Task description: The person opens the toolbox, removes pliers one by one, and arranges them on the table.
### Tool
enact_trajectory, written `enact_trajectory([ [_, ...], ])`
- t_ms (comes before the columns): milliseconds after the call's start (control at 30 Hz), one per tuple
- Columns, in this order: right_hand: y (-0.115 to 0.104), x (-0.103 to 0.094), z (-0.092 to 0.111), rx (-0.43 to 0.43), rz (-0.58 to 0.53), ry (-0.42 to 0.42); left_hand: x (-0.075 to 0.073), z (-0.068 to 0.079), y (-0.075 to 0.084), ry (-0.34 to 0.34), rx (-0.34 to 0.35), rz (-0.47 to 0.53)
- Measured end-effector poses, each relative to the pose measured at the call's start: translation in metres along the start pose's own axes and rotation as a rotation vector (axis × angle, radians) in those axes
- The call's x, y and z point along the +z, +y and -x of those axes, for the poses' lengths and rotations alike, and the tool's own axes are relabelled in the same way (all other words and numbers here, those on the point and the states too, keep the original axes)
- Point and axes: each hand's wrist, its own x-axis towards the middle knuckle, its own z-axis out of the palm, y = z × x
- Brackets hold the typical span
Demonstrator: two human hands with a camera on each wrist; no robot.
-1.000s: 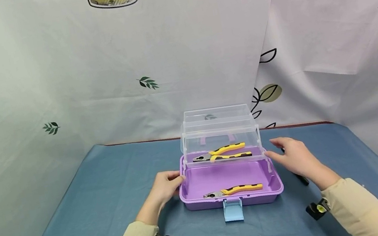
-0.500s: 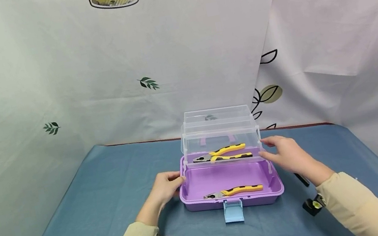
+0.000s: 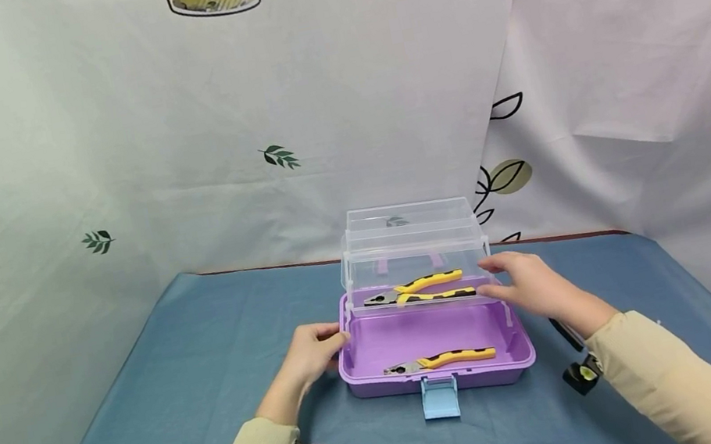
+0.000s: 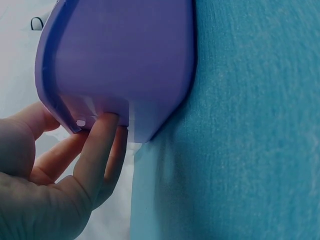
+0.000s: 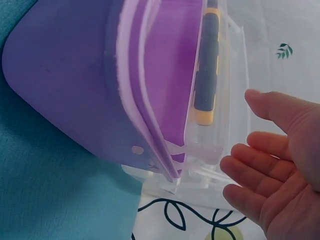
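A purple toolbox (image 3: pixel 417 330) stands open on the table, its blue latch (image 3: pixel 440 399) hanging down in front. Yellow-handled pliers (image 3: pixel 451 357) lie inside near the front wall. Another pair of yellow-and-black pliers (image 3: pixel 433 280) rests in the clear tray (image 3: pixel 378 311) at the back of the box. My left hand (image 3: pixel 307 351) grips the left rim, thumb at the edge and fingers against the outer wall (image 4: pixel 115 60). Holding nothing, my right hand (image 3: pixel 534 286) reaches over the tray's right end, thumb and fingers spread. The fingertips (image 5: pixel 231 162) show beside the tray in the right wrist view.
The toolbox's clear lid (image 3: pixel 409 224) stands raised behind the tray. A slim black object (image 3: pixel 566 334) lies on the blue cloth (image 3: pixel 215 318) to the right, partly hidden by my right wrist. White patterned fabric (image 3: pixel 168 128) hangs behind the table.
My right hand has moved left, from beside the toolbox to over the tray's right end. My left hand keeps its grip on the rim, and both pliers stay in place.
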Motion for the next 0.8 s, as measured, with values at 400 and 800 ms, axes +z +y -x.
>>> enact_trajectory([
  [400,0.000,0.001,-0.008,-0.070,-0.008,-0.029,0.000,-0.001,0.000,-0.003,-0.004,-0.002],
  [800,-0.004,0.007,-0.021,-0.143,0.013,-0.059,0.000,-0.002,-0.002,-0.009,0.003,-0.002],
])
